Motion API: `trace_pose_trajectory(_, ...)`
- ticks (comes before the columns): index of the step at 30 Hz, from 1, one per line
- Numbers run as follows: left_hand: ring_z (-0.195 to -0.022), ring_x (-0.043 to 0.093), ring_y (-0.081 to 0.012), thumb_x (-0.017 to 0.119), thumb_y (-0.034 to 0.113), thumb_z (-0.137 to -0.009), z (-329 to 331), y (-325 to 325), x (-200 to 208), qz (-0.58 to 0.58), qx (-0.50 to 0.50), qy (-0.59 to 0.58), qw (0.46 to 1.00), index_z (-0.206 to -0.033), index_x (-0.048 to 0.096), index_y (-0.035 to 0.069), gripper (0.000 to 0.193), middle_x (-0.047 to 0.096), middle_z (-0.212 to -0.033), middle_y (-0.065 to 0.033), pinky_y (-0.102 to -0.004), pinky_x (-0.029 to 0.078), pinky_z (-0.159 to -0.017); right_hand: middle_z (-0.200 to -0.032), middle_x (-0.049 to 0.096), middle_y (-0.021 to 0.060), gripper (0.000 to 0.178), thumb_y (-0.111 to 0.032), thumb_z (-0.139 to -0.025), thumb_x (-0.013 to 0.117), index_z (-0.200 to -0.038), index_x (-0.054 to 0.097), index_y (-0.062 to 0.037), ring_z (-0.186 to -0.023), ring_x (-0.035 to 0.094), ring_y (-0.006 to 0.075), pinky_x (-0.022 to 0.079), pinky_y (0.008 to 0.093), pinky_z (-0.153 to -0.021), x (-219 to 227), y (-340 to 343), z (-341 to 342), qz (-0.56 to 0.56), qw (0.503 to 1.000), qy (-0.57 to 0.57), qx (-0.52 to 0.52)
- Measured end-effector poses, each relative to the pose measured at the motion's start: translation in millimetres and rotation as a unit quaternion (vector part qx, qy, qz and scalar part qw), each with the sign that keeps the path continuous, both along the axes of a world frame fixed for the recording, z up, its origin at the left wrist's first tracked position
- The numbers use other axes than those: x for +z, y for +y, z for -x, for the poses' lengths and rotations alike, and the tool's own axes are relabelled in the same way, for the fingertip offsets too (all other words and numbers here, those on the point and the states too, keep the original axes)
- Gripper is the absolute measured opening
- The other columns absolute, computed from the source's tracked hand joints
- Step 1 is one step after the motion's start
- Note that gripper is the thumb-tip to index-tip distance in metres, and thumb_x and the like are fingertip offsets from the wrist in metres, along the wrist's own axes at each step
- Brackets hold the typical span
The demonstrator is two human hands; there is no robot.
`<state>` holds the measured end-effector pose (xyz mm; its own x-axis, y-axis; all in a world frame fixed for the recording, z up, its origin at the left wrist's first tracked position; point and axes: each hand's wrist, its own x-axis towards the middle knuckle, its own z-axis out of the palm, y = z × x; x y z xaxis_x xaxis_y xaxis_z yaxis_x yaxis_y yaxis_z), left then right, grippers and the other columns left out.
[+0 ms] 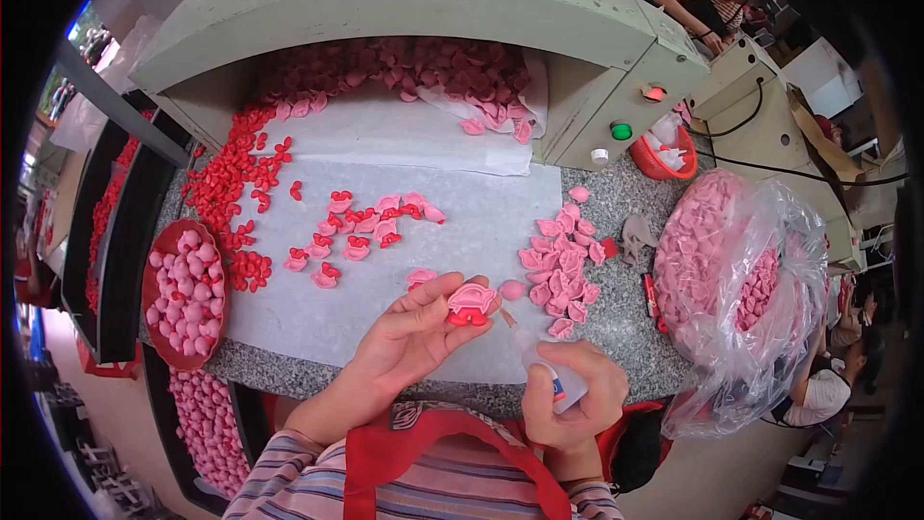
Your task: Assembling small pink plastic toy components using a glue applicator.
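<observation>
My left hand [399, 332] is closed around a small moulded pink piece [471, 297] with a red double-lobed part [468, 318] at its lower edge. In my right hand [582, 395] is a whitish squeeze bottle [531, 345], tilted so its thin nozzle points up towards the pink piece. A small gap shows between the nozzle and the piece. Just beyond my left fingers lies another pink-and-red piece [421, 276], and near the nozzle is a smooth pink oval part [512, 290]. Several joined pink-and-red pieces [356, 248] lie farther off on the white sheet [462, 202].
Loose red parts [226, 178] spread along the left, beside a red basket [223, 318] of pink balls. Pink shells [558, 270] are heaped at right, near a clear plastic bag [799, 327] and red marker-like tube [651, 296]. Behind stands a pale green machine [404, 0] with an arched opening.
</observation>
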<state>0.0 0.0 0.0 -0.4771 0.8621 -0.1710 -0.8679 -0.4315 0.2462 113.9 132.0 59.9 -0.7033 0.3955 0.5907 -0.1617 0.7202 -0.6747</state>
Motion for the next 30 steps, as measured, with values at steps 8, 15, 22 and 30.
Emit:
trace_pose_trajectory(8,-0.116,0.04,-0.0333,0.055,0.006,-0.08,0.2,-0.7,0.6,0.032,0.02,-0.011,0.999,-0.107,0.056,0.008,0.027,0.046,-0.121,-0.0133,-0.0417,0.04,-0.095,-0.067,0.06,0.0093,0.019,-0.002,-0.061,0.06,-0.079,0.056,0.0005,-0.049,0.054,0.0209,0.044,0.0281,-0.048,2.4,-4.1,0.0,-0.027,0.999,-0.006,0.015)
trace_pose_trajectory(15,-0.116,0.041,-0.0332,0.056,0.006,-0.08,0.6,-0.7,0.4,0.028,0.017,-0.01,0.999,-0.107,0.056,0.008,0.027,0.046,-0.121,-0.0135,-0.0411,0.04,-0.094,-0.065,0.06,0.0089,0.019,-0.002,-0.06,0.06,-0.079,0.057,0.0002,-0.049,0.054,0.0204,0.043,0.0276,-0.048,1.8,-5.2,0.7,-0.023,0.999,-0.003,0.024)
trace_pose_trajectory(22,-0.116,0.041,-0.0328,0.057,0.007,-0.079,0.9,0.4,1.9,0.036,0.014,-0.023,0.999,-0.108,0.054,0.008,0.029,0.046,-0.12,-0.0134,-0.0416,0.039,-0.095,-0.06,0.058,0.0068,0.026,0.001,-0.057,0.062,-0.082,0.057,-0.0014,-0.041,0.05,0.0158,0.039,0.0237,-0.039,0.2,-1.5,-0.2,-0.03,0.998,0.036,0.037)
trace_pose_trajectory(30,-0.115,0.042,-0.0324,0.057,0.008,-0.079,0.4,0.2,2.5,0.042,0.01,-0.02,0.999,-0.107,0.055,0.008,0.028,0.047,-0.12,-0.0131,-0.0423,0.037,-0.096,-0.059,0.058,0.0066,0.026,0.001,-0.057,0.062,-0.082,0.057,-0.0006,-0.039,0.049,0.016,0.037,0.0233,-0.037,-1.2,-4.2,2.1,-0.022,0.997,0.034,0.059)
